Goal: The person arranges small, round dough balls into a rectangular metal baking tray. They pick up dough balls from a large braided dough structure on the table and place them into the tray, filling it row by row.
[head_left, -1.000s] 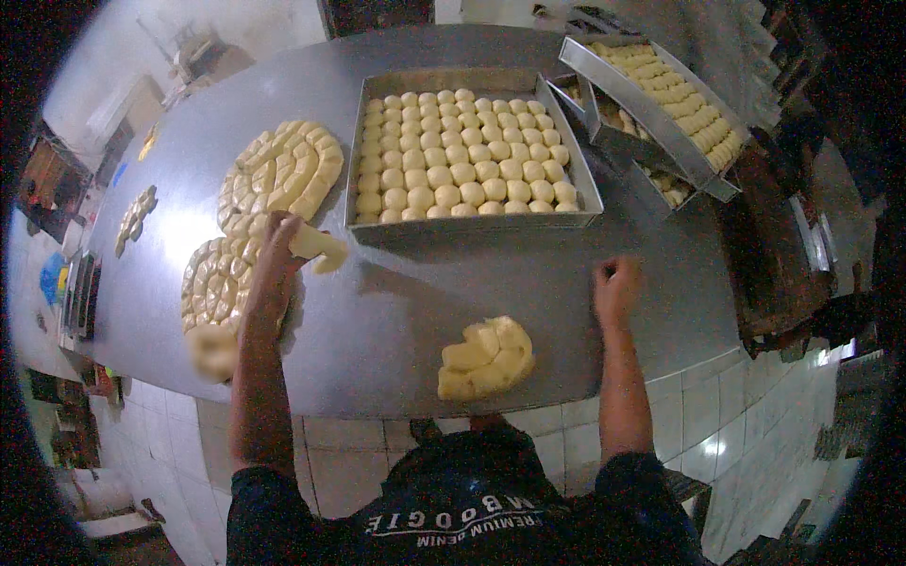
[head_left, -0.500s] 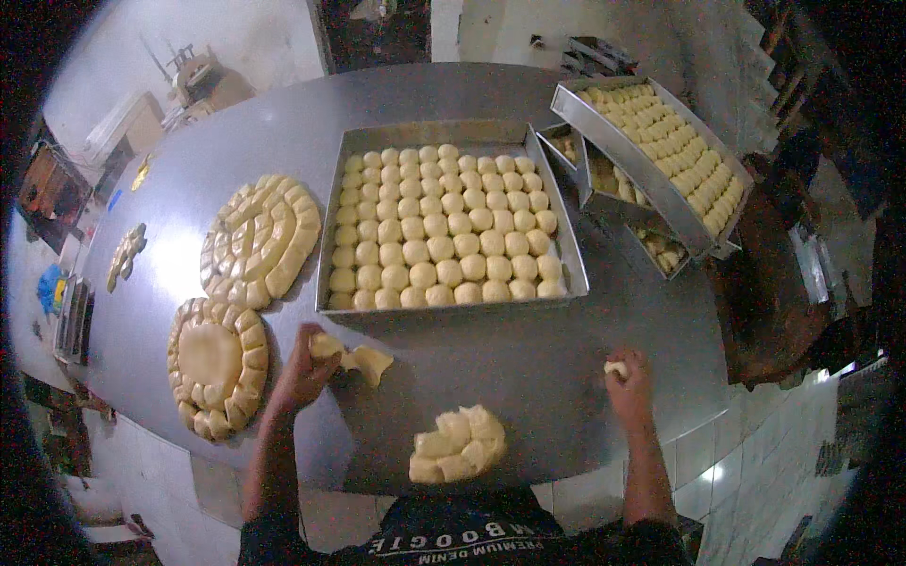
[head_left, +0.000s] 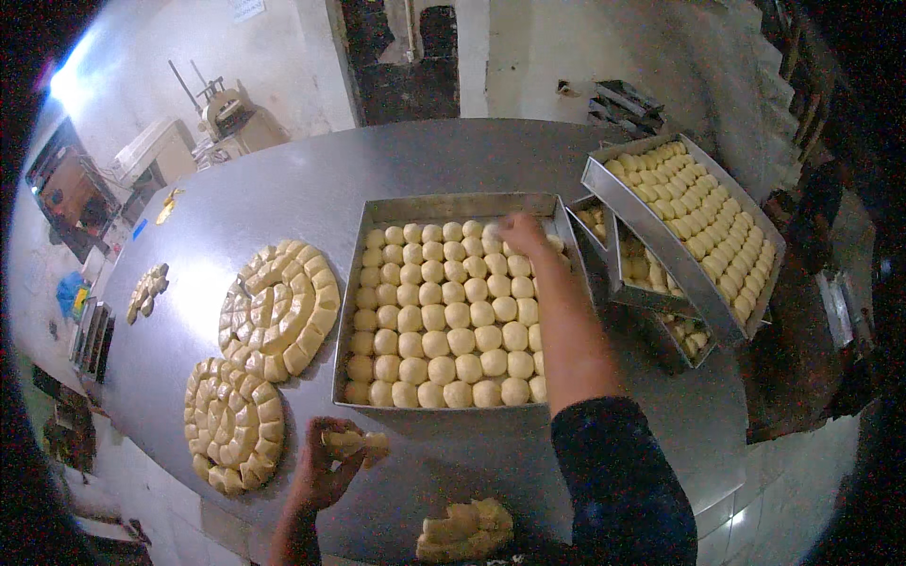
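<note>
A deep square metal tray holds rows of small round dough balls. My right hand reaches over its far right part, fingers closed on a pale dough ball at the end of the far row; the fingertips are small and blurred. At the tray's near left corner, my left hand grips a dough strip that sticks out past the fingers. Near the table's front edge lies a cut dough coil. Two larger coils of cut dough, one farther and one nearer, sit left of the tray.
Right of the tray, several metal trays are stacked askew, the tilted top tray full of dough pieces. Small dough scraps lie at the table's left. The steel table has a curved-looking far edge; a machine stands beyond.
My right hand has moved from the table's right side up and over the tray's far rows. My left hand still holds dough, now more bunched. The whole view has tilted upward.
</note>
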A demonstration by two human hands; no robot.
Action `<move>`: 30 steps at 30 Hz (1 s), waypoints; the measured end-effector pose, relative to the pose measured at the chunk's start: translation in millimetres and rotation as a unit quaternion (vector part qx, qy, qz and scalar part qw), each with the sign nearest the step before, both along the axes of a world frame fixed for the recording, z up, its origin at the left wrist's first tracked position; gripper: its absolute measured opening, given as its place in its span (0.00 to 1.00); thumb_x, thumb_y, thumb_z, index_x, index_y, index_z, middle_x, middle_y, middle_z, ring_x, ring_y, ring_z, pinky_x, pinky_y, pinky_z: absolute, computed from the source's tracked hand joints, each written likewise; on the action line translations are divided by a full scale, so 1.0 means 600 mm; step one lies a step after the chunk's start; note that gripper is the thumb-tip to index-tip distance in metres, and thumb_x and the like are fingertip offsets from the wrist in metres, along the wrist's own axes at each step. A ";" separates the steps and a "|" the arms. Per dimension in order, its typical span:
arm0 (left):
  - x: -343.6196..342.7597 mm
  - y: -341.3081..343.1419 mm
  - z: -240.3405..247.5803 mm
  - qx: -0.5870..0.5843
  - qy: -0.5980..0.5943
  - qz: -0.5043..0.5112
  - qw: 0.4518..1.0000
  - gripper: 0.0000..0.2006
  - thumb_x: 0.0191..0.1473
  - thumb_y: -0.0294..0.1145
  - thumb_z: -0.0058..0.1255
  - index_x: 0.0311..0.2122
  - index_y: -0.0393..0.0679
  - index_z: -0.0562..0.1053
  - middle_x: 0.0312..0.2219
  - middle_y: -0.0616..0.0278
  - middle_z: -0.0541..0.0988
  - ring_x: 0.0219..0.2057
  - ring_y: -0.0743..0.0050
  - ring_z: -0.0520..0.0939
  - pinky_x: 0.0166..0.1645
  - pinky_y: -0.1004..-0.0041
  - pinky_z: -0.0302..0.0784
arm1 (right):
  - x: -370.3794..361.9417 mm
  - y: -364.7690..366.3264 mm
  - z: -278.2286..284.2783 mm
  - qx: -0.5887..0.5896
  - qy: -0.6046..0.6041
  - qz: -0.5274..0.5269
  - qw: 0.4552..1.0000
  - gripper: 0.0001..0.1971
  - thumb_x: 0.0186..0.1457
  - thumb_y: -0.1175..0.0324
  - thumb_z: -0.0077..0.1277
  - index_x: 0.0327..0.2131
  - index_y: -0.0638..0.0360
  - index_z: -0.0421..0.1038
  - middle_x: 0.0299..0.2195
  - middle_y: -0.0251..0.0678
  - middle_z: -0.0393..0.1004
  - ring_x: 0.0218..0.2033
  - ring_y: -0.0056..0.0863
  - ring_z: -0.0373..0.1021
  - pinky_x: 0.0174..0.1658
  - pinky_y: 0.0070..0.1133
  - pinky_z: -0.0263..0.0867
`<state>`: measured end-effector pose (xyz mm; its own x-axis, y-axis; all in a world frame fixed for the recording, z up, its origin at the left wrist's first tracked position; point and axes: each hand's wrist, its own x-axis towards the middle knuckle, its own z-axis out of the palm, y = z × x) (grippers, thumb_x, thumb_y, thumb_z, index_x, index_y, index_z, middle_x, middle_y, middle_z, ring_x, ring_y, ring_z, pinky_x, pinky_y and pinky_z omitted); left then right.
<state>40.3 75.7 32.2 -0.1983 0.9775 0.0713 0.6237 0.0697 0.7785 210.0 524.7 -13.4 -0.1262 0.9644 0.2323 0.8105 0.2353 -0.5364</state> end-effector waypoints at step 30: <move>-0.066 -0.194 -0.108 0.013 -0.422 0.186 0.887 0.16 0.46 0.22 0.50 0.42 0.42 0.63 0.38 0.63 0.67 0.37 0.71 0.71 0.37 0.74 0.70 | 0.281 -0.679 -0.129 0.093 -0.045 -0.037 0.994 0.13 0.48 0.61 0.48 0.35 0.58 0.66 0.43 0.41 0.63 0.46 0.44 0.58 0.48 0.39 0.53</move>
<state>0.5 -40.6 -32.5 -0.5007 0.8330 -0.2355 -0.2449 0.1247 0.9615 378.9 117.1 -91.0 -0.0848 0.9130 0.3991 0.8724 0.2615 -0.4129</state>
